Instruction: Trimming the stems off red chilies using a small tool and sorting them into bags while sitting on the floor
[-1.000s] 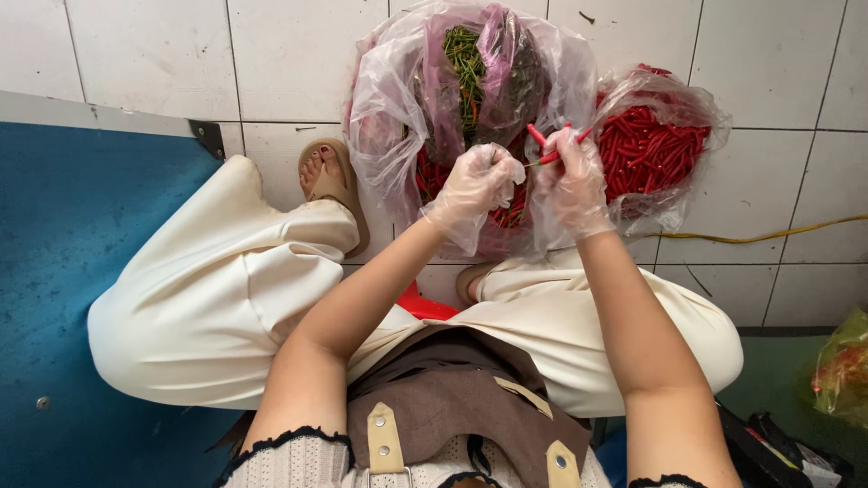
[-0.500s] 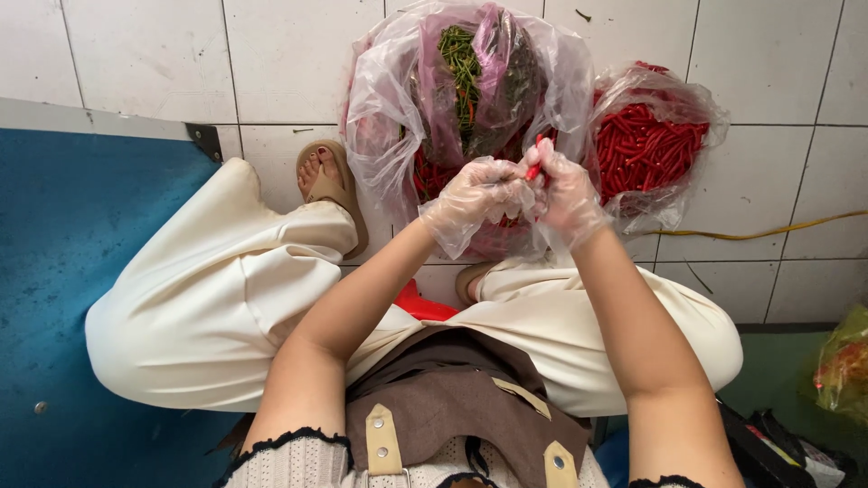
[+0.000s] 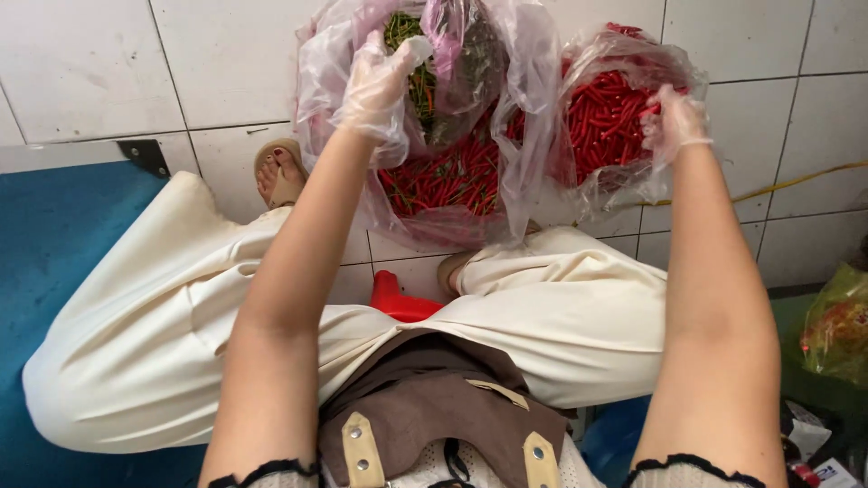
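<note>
both hands have parted; left hand [image 3: 380, 81] drops something unseen over stems bag [image 3: 452, 63], fingers loose; right hand [image 3: 674, 122] pinches a chilli at red bag [image 3: 606, 117]; many unstemmed chillies [image 3: 443, 176] left.

Clear thin gloves on 2 hands, left hand [image 3: 380, 86] and right hand [image 3: 674, 122], cream trousers, seemingly brown apron.

Clear chilli bags [image 3: 452, 172], yellow-green bag [image 3: 836, 325] right

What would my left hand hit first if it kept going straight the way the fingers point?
Most likely the green stems heaped in the clear bag. The gloved left hand reaches up and forward over them, fingers at the bag's opening. Depth is unclear, so it may touch them now.
</note>
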